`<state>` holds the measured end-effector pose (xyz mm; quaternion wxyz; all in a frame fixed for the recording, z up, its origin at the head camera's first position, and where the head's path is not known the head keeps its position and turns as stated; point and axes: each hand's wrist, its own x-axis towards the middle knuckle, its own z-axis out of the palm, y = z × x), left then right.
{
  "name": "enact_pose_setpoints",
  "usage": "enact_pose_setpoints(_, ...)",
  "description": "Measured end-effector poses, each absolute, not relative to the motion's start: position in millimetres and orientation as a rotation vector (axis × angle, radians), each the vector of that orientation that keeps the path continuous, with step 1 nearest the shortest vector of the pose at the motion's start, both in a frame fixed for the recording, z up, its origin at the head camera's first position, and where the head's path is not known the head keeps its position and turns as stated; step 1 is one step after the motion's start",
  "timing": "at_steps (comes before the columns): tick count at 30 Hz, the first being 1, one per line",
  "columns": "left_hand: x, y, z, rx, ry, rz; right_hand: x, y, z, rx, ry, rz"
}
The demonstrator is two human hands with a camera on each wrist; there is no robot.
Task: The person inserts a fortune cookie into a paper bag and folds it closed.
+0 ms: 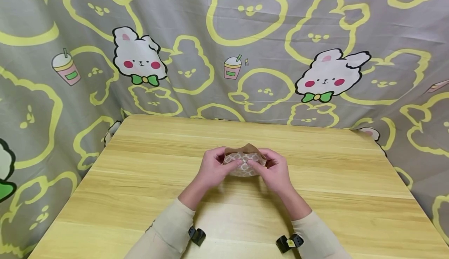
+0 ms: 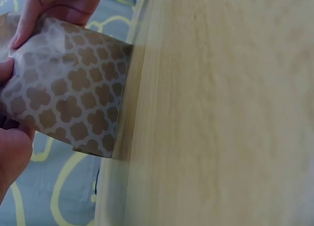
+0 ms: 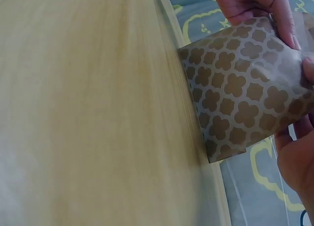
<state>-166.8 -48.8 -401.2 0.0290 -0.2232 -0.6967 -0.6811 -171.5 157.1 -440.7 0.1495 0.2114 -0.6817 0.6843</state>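
A brown paper bag (image 1: 244,170) with a pale lattice of clover shapes is held between both hands over the middle of the table. Its plain brown back edge rises to a point behind the patterned front. My left hand (image 1: 213,168) grips the bag's left side, thumb laid across the front. On the other side, my right hand (image 1: 276,171) grips it likewise, and the two thumb tips come close together near the middle. Most other fingers are hidden behind the paper. Both wrist views show the bag's patterned face (image 2: 73,105) (image 3: 230,96), creased near the thumbs.
The wooden table (image 1: 147,181) spreads around both arms. Behind it and at the sides hangs a grey curtain (image 1: 196,13) with yellow outlines and white rabbit heads. Small black devices (image 1: 197,236) sit on the sleeved forearms.
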Motion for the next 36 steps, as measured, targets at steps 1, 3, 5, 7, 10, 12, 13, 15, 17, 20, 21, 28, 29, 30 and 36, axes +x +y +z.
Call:
enact_pose_setpoints(1, -167.3, -49.4, -401.5, -0.682, -2.154, -2.109, -171.5, 157.1, -440.5, 0.618, -1.951, 1.985)
enact_pose_setpoints(3, -168.0, -50.7, -401.8, -0.668, -2.159, -2.134, -172.0, 157.3, -440.6, 0.637, -1.934, 2.032)
enact_pose_setpoints(5, -168.9, -51.8, -401.9, -0.66, -2.16, -2.157, -172.9, 158.2, -441.2, 0.65, -1.936, 2.055)
enact_pose_setpoints(7, -169.7, -52.6, -401.6, -0.657, -2.16, -2.17, -174.4, 159.8, -442.0, 0.651, -1.959, 2.054)
enact_pose_setpoints(10, -170.5, -53.5, -400.9, -0.648, -2.168, -2.178, -175.9, 163.5, -442.2, 0.657, -2.0, 2.039)
enact_pose_setpoints(12, -170.8, -54.2, -400.1, -0.637, -2.174, -2.186, -175.8, 166.6, -441.0, 0.665, -2.0, 2.046)
enact_pose_setpoints(13, -170.8, -54.6, -399.4, -0.631, -2.178, -2.189, -175.6, 168.3, -440.3, 0.671, -1.991, 2.051)
enact_pose_setpoints(15, -170.9, -55.5, -398.3, -0.622, -2.191, -2.186, -175.3, 171.2, -439.2, 0.689, -1.953, 2.064)
enact_pose_setpoints(17, -175.8, -56.2, -406.3, -0.631, -2.192, -2.167, -175.0, 172.5, -438.4, 0.684, -1.916, 2.075)
enact_pose_setpoints(20, -182.7, -56.9, -419.2, -0.642, -2.19, -2.138, -175.4, 171.9, -438.7, 0.634, -1.899, 2.048)
enact_pose_setpoints(21, -185.1, -57.1, -423.8, -0.648, -2.184, -2.133, -175.3, 171.1, -438.8, 0.607, -1.9, 2.039)
enact_pose_setpoints(28, -186.7, -56.4, -426.7, -0.607, -2.176, -2.16, -176.3, 166.8, -437.7, 0.506, -1.895, 1.965)
enact_pose_setpoints(29, -186.4, -56.2, -426.3, -0.596, -2.183, -2.158, -176.1, 166.1, -436.7, 0.508, -1.897, 1.955)
enact_pose_setpoints(30, -186.0, -56.1, -425.5, -0.591, -2.188, -2.154, -175.8, 165.3, -435.3, 0.507, -1.898, 1.945)
enact_pose_setpoints(36, -182.9, -53.9, -415.4, -0.646, -2.252, -2.035, -165.7, 157.0, -412.5, 0.555, -1.889, 1.914)
